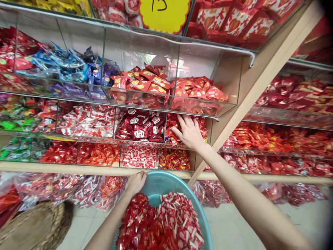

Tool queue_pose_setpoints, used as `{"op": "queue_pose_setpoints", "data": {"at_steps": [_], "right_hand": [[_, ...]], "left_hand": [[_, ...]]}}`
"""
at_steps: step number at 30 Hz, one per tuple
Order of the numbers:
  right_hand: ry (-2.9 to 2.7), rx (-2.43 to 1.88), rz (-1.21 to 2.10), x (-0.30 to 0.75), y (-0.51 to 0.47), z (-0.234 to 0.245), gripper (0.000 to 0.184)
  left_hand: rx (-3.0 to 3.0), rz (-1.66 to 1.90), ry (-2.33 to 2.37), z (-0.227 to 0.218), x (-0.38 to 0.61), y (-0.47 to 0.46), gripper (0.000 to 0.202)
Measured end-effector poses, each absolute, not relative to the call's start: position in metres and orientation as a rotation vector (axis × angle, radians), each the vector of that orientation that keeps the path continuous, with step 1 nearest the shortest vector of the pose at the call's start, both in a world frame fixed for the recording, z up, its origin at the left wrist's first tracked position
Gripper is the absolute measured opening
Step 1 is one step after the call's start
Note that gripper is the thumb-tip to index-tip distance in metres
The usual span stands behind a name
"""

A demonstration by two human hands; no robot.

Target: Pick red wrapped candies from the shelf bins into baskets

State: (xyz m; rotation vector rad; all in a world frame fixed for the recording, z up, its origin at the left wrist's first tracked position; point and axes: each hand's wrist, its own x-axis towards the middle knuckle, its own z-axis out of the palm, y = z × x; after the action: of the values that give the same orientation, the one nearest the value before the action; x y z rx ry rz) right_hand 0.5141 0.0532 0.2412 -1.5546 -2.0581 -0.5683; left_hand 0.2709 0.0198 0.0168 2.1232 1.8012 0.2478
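Note:
My left hand is closed over the far rim of a teal plastic basket. Inside lie dark red wrapped candies on the left and red-and-white wrapped candies on the right. My right hand reaches into a clear shelf compartment, palm down with fingers spread, over red wrapped candies. Its fingertips are at the candies; whether they touch them I cannot tell. Beside it, to the left, maroon packets with white labels fill another compartment.
Red packets sit in the bin above my right hand. A slanting wooden upright stands to its right, with more candy shelves beyond. Bagged candies lie under the bottom ledge. A woven basket is at lower left, on the tiled floor.

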Motion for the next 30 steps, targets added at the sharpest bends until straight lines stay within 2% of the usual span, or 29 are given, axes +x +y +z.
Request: {"op": "queue_pose_setpoints", "data": {"at_steps": [3,6,10,14,19,23,26,30], "right_hand": [[-2.059,-1.378,-0.536,0.523,0.022,0.230,0.052],[-2.084,-1.125,-0.451,0.536,-0.002,0.198,0.033],[-2.218,-1.181,-0.278,0.547,-0.007,0.133,0.027],[-2.381,-1.490,-0.067,0.541,0.016,0.085,0.032],[-2.112,-2.092,0.088,0.508,0.053,0.064,0.068],[-1.956,-2.388,0.181,0.486,0.070,0.059,0.082],[-1.946,-2.427,0.183,0.480,0.075,0.058,0.087],[-1.928,-2.404,0.162,0.477,0.077,0.056,0.081]], "left_hand": [[2.128,0.239,1.823,0.016,0.269,0.020,0.060],[2.138,0.218,1.832,0.016,0.270,0.021,0.059],[2.169,0.199,1.819,0.019,0.274,0.021,0.058],[2.186,0.189,1.824,0.021,0.279,0.019,0.059],[2.166,0.192,1.868,0.022,0.279,0.017,0.059],[2.167,0.212,1.884,0.017,0.274,0.018,0.060],[2.183,0.225,1.882,0.012,0.271,0.020,0.060],[2.180,0.232,1.888,0.009,0.271,0.021,0.062]]}}
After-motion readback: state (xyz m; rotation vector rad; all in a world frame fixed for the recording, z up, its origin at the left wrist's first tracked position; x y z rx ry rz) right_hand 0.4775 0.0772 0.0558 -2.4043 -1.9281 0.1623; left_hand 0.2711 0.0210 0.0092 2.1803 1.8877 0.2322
